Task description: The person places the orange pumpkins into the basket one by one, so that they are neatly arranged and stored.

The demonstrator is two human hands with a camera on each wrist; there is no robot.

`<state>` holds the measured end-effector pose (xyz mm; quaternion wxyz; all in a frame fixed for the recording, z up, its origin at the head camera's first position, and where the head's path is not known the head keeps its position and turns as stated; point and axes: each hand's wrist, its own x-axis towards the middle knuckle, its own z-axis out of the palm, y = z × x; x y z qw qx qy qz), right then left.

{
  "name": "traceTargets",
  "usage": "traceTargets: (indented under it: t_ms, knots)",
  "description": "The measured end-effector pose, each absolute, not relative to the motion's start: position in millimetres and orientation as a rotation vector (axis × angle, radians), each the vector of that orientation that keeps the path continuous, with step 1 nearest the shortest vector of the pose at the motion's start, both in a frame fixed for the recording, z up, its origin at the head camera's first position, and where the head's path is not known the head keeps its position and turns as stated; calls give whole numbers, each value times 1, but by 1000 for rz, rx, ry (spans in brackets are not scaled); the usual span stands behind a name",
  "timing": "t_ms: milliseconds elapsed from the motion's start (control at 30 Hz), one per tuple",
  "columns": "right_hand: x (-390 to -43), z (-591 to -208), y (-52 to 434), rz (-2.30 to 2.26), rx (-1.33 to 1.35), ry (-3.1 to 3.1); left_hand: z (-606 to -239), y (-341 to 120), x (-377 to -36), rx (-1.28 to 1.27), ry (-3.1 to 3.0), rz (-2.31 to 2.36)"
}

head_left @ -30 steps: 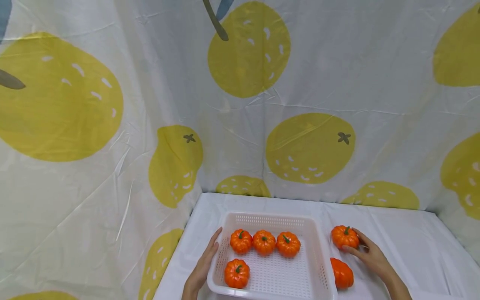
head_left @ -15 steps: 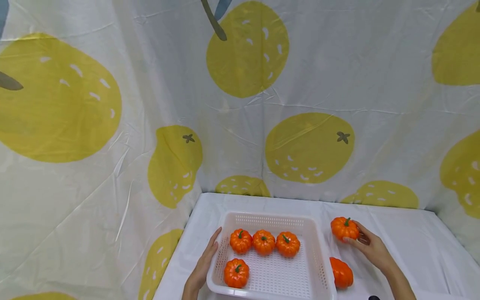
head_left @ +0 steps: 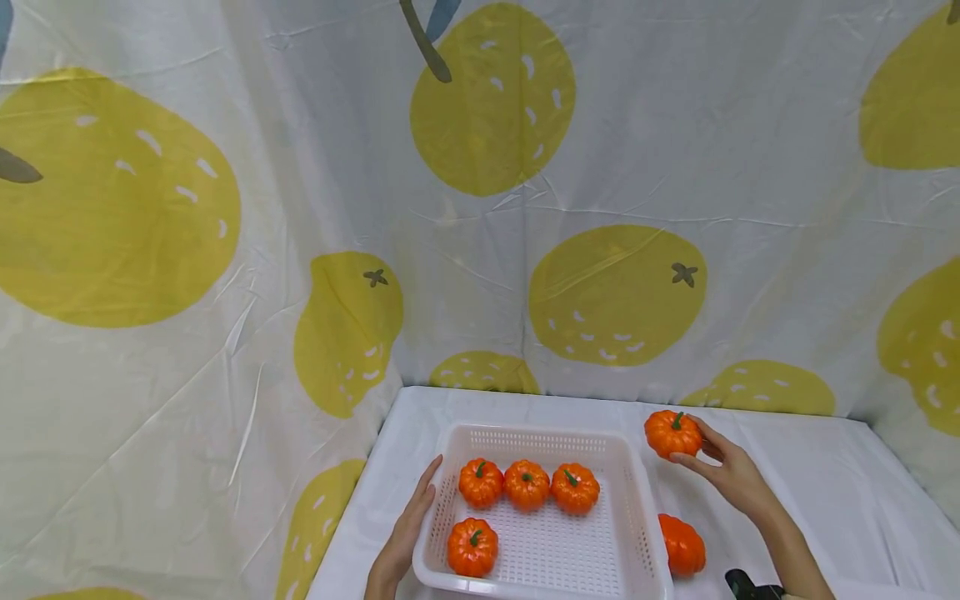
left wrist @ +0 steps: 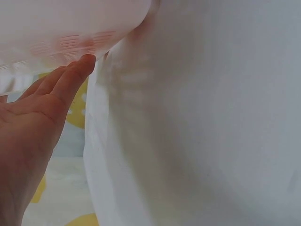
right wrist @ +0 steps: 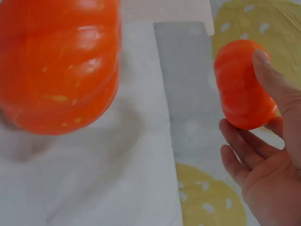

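Note:
My right hand (head_left: 723, 471) grips a small orange pumpkin (head_left: 671, 433) and holds it in the air just right of the white basket's (head_left: 622, 467) far right corner. The right wrist view shows that pumpkin (right wrist: 242, 84) between thumb and fingers (right wrist: 240, 160). My left hand (head_left: 408, 525) lies flat with straight fingers against the basket's left wall; its fingertips (left wrist: 77, 70) touch the mesh. Inside the basket sit several pumpkins: three in a row (head_left: 527, 485) and one in front (head_left: 472, 547). Another pumpkin (head_left: 681, 545) lies on the table to the right of the basket.
A white cloth (head_left: 825, 492) covers the table. A white curtain printed with yellow fruit (head_left: 615, 292) closes off the back and the left side. The loose pumpkin (right wrist: 56, 66) fills the near left of the right wrist view. A dark object (head_left: 742, 583) shows at the bottom right.
My right hand has lifted the pumpkin off the table and carried it up and a little left, toward the basket's far right corner. The left hand has stayed on the basket.

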<state>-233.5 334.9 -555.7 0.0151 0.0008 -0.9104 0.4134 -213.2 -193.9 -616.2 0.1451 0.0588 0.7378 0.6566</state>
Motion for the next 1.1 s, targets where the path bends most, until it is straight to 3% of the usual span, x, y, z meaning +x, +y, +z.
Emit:
traceTargets:
  t_ms: [1100]
  knots:
    - [-264,-513,254,1397,563,-2787,-618,-195,-214,179,2092,1918]
